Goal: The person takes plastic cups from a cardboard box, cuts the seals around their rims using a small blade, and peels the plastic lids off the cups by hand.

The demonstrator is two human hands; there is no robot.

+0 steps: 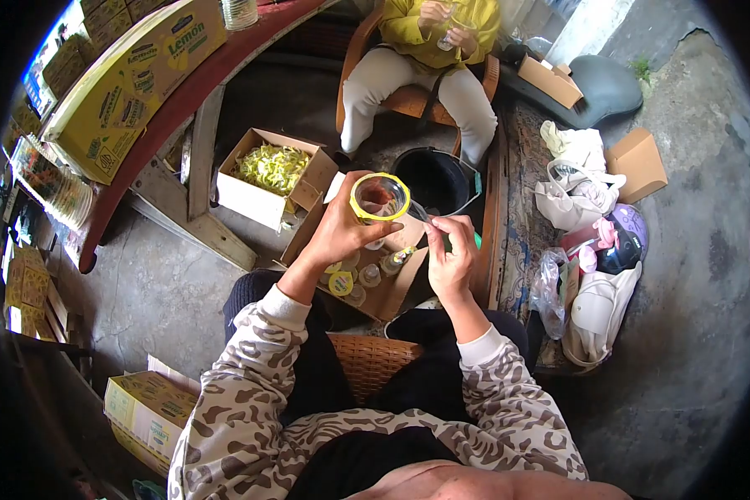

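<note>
Through my feed I see a round, clear vessel (381,198) with a smooth yellow rim, raised above a brown cardboard box (396,293). Crinkled yellow-green strips (268,169) fill a pale, boxy carton (245,202) near a black bucket (429,179). My left hand (345,227) curls around the vessel, thumb and fingers spread to its width. My right hand (453,260) pinches a thin grey tool (420,214) beside it; I cannot tell whether they touch. I count one raised vessel, one tool and one bucket; the small containers (370,275) in the box overlap too much to count.
</note>
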